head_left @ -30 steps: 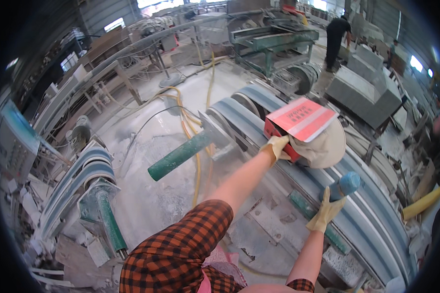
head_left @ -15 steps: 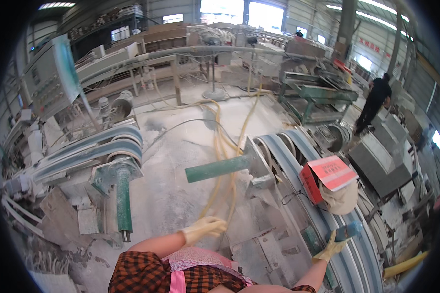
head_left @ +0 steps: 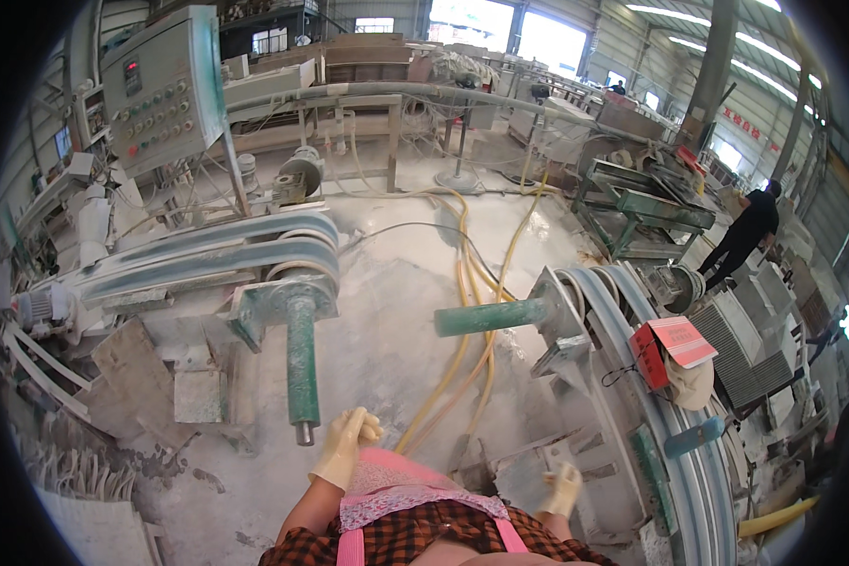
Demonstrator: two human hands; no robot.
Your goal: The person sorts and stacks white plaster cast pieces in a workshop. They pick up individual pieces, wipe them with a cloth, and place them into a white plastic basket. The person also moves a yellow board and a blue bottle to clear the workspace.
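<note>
Both of my hands wear pale cream gloves. My left hand [head_left: 349, 441] is near my pink apron [head_left: 401, 474], just right of the lower end of a green roller [head_left: 302, 363]. Its fingers are curled together, and nothing shows in them. My right hand [head_left: 563, 489] is low in front of me, slightly blurred, its thumb apart from the fingers and no object in it. A blue bottle [head_left: 695, 437] lies on the right conveyor belt [head_left: 646, 387], away from both hands. Above it on the belt are a red box [head_left: 674, 347] and a beige cap-like thing [head_left: 690, 382].
Another belt conveyor [head_left: 208, 259] runs at the left, below a grey control cabinet [head_left: 165, 94]. A second green roller [head_left: 489, 318] juts from the right conveyor. Yellow hoses [head_left: 464, 283] cross the dusty floor. A person in dark clothes [head_left: 750, 231] stands far right by grey slabs.
My right hand has let go of the blue bottle and moved left, off the belt. My left hand has drawn in leftward and curled. The view has turned somewhat.
</note>
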